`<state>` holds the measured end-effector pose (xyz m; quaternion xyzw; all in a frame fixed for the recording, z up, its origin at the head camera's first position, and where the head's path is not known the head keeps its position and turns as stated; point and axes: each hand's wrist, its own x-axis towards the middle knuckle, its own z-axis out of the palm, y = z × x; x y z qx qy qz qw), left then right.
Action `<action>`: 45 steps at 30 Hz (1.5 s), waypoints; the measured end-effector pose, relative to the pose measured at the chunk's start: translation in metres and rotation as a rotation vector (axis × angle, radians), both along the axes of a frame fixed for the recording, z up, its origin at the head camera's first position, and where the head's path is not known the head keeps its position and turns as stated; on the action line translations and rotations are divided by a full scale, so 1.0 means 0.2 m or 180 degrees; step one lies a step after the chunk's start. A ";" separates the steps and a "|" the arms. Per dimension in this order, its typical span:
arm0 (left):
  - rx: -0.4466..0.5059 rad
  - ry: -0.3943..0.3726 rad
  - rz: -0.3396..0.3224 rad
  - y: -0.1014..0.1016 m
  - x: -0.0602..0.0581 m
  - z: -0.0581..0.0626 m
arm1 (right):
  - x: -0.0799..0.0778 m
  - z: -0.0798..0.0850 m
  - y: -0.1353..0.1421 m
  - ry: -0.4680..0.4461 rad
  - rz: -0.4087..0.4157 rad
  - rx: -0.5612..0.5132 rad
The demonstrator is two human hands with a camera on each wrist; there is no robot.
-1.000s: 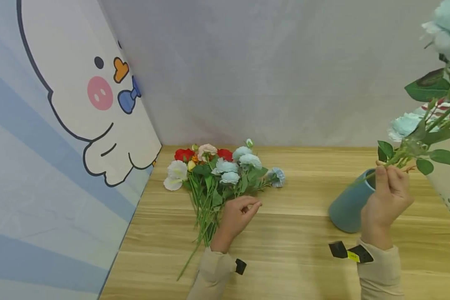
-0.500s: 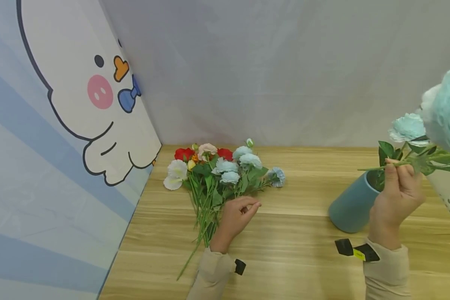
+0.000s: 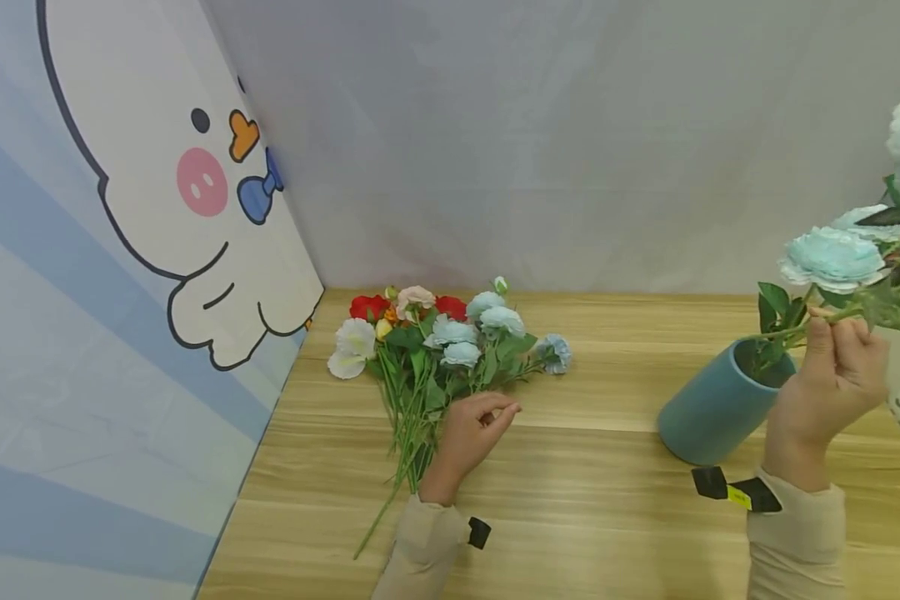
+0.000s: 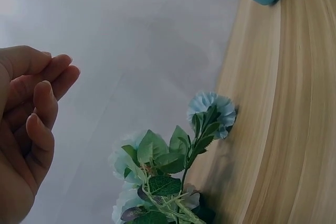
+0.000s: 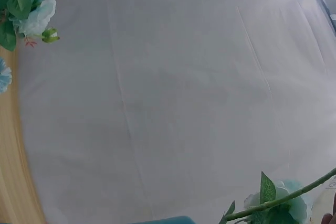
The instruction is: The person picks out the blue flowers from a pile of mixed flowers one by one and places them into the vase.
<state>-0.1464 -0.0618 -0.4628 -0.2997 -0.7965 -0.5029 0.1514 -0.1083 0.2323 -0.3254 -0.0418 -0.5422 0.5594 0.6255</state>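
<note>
My right hand [image 3: 825, 400] pinches a green flower stem [image 3: 780, 335] between thumb and fingers, just right of the blue vase [image 3: 712, 408]. The stem's end lies over the vase's mouth, with leaves around it. Pale blue blooms [image 3: 832, 258] cluster above and right of this hand, partly cut off by the frame edge. In the right wrist view the stem [image 5: 286, 198] runs slanting past a bloom. My left hand [image 3: 468, 437], loosely curled and holding nothing, rests by the pile of artificial flowers [image 3: 457, 354]; the left wrist view shows its fingers [image 4: 44, 103] apart from the leaves.
The flower pile has red blooms [image 3: 369, 308], a white one [image 3: 352, 346] and a blue one [image 3: 553, 353], with long stems pointing toward me. Behind the wooden table [image 3: 585, 508] hangs a grey cloth [image 3: 540, 150]. A cartoon-printed panel [image 3: 135, 333] stands at left.
My right hand has moved right with the stem, whose end swung up from slanting down beside the vase to lie across its mouth. The large bloom dipped, then rose toward the right edge. Left hand unmoved.
</note>
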 end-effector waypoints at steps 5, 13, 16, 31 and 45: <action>-0.0007 -0.0009 0.0021 0.00 0.00 0.00 | 0.01 -0.01 0.02 -0.0093 -0.0132 0.0035; -0.0079 -0.0047 0.0042 0.00 0.00 0.00 | 0.02 -0.04 -0.01 -0.0064 -0.0018 -0.0022; -0.0075 -0.0086 0.0036 0.00 0.00 0.00 | 0.02 -0.07 -0.02 -0.0135 -0.0056 -0.0057; -0.0023 -0.0086 0.0076 -0.02 0.01 -0.04 | 0.05 -0.25 0.05 -0.1434 -0.0831 -0.0023; 0.0005 -0.0180 0.0104 -0.03 0.01 -0.04 | 0.06 -0.29 0.05 -0.1631 -0.0707 -0.0440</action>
